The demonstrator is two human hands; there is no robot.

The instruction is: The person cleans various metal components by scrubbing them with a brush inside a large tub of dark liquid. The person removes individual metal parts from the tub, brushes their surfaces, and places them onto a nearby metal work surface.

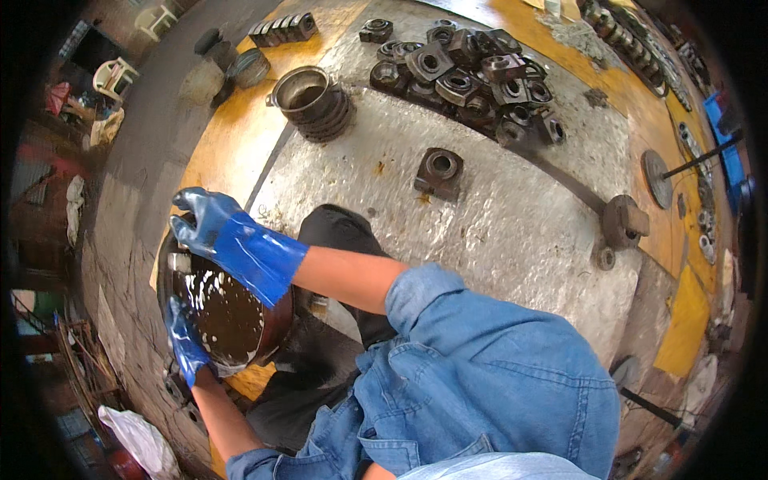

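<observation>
I wear blue rubber gloves on both hands. A round basin point(282, 322) of dark, glossy liquid stands at the left by my legs. My right hand point(205, 218) is over its far edge, the fingers curved with a gap between them and the thumb, and nothing visible in them. At the basin's left rim is my left hand point(186, 340), its fingers stretched out along the side; part of it is hidden. Between the two hands, a small pale block point(179, 262) shows at the inner left side of the basin; its kind I cannot make out.
One greasy metal block with a round hole point(440, 172) sits alone on the metal sheet point(512, 256). Behind it lies a heap of similar blocks point(460, 80). A metal pot point(308, 100) stands beyond the basin. Another block point(624, 222) lies far right, near a disc with a rod point(658, 179).
</observation>
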